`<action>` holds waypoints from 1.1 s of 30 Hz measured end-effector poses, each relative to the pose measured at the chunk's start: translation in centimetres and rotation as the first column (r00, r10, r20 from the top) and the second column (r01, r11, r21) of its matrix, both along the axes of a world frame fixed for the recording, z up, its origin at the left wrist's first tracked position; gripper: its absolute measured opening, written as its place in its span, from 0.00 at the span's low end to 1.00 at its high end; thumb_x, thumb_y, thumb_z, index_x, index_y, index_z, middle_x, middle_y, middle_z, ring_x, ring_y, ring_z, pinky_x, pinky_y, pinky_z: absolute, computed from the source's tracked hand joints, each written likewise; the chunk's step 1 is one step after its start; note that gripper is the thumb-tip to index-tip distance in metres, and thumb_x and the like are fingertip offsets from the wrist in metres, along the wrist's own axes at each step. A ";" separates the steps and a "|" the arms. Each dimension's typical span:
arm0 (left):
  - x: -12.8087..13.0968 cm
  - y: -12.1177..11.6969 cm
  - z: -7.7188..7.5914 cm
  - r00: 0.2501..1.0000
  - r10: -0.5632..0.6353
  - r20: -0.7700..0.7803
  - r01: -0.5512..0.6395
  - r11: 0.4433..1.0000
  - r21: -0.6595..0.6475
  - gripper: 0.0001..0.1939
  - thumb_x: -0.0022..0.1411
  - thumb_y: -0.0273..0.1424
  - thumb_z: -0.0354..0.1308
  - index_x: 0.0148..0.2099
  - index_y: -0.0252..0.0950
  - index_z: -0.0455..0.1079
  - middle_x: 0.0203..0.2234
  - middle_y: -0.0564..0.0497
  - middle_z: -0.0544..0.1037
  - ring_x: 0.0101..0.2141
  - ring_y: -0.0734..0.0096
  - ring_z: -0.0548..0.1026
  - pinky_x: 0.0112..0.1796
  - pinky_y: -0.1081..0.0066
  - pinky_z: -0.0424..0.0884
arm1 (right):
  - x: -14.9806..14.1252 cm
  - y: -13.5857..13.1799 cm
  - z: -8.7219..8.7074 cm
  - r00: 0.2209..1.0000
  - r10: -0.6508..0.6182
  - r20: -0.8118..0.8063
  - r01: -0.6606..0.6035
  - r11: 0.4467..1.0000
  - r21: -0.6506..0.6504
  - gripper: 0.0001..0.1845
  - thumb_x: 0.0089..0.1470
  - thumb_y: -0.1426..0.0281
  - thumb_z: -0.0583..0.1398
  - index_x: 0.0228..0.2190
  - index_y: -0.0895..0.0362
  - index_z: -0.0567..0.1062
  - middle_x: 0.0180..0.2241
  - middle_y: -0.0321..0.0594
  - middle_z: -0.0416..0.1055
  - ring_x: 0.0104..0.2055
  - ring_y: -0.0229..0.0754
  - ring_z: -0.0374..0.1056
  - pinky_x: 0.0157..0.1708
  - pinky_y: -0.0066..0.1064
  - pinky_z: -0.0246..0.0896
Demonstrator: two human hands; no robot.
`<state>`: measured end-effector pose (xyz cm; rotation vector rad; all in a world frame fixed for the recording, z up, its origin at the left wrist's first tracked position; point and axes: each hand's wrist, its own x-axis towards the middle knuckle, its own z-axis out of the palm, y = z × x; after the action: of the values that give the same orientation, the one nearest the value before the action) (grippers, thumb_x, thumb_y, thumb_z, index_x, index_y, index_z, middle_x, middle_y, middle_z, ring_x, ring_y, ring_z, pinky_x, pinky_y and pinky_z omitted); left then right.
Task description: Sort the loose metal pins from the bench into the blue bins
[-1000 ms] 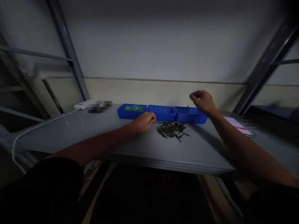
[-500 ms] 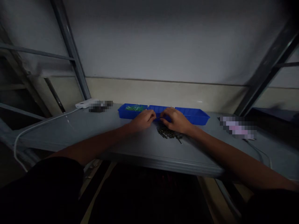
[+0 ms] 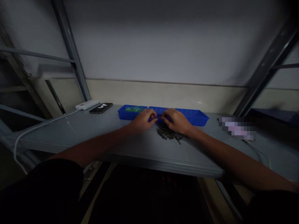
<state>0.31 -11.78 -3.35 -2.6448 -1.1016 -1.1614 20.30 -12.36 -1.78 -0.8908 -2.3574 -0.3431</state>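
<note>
My left hand (image 3: 143,120) is closed in a pinch in front of the blue bins. Facing it, my right hand (image 3: 177,120) is pinched too, a small gap away. Across that gap runs a thin dark piece (image 3: 159,117), its ends at the fingertips of both hands; it is too small and dim to name exactly. Just below my right hand lies a pile of small metal bits (image 3: 167,133), dark and brassy, partly covered by that hand. The left blue bin (image 3: 126,115) holds green clear plastic. My hands partly hide the middle blue bin (image 3: 160,109).
The right blue bin (image 3: 196,119) stands beyond my right hand. On the grey table (image 3: 144,151), a white device (image 3: 87,105) with a cable and a dark phone (image 3: 97,109) bearing small white objects lie left. A blurred-out flat item (image 3: 237,128) lies right. Metal posts flank the table.
My right hand has come down and left from above the right bin, where a small dark piece was in the air below it, to meet my left hand. The left has barely moved.
</note>
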 end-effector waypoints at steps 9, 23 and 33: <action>-0.1 -0.1 0.4 0.999 -0.020 -0.031 0.020 1.000 0.017 0.03 0.58 0.29 0.54 0.35 0.36 0.65 0.27 0.53 0.70 0.31 0.72 0.68 0.35 0.71 0.62 | -0.1 -0.3 0.2 1.000 0.015 -0.011 -0.016 0.999 -0.032 0.10 0.57 0.68 0.51 0.33 0.58 0.70 0.34 0.44 0.70 0.37 0.43 0.64 0.39 0.35 0.58; 0.0 -0.1 0.3 0.999 0.004 0.050 -0.003 1.000 -0.016 0.07 0.58 0.31 0.55 0.40 0.37 0.67 0.25 0.55 0.69 0.27 0.74 0.66 0.31 0.72 0.61 | -0.1 -0.3 0.2 0.999 0.003 -0.036 -0.003 1.000 -0.022 0.07 0.56 0.70 0.51 0.33 0.57 0.69 0.33 0.43 0.69 0.36 0.42 0.64 0.37 0.34 0.58; 0.0 0.0 0.4 0.998 -0.025 0.051 0.028 0.998 -0.054 0.06 0.61 0.31 0.51 0.35 0.35 0.65 0.25 0.53 0.69 0.28 0.74 0.66 0.30 0.72 0.61 | -0.2 -0.4 0.1 0.998 -0.035 -0.057 0.033 0.999 -0.035 0.10 0.58 0.66 0.51 0.34 0.57 0.70 0.34 0.43 0.69 0.37 0.42 0.64 0.38 0.34 0.58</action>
<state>0.26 -11.77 -2.93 -2.6929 -1.1264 -1.2269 20.08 -12.78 -1.66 -0.9451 -2.3037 -0.2881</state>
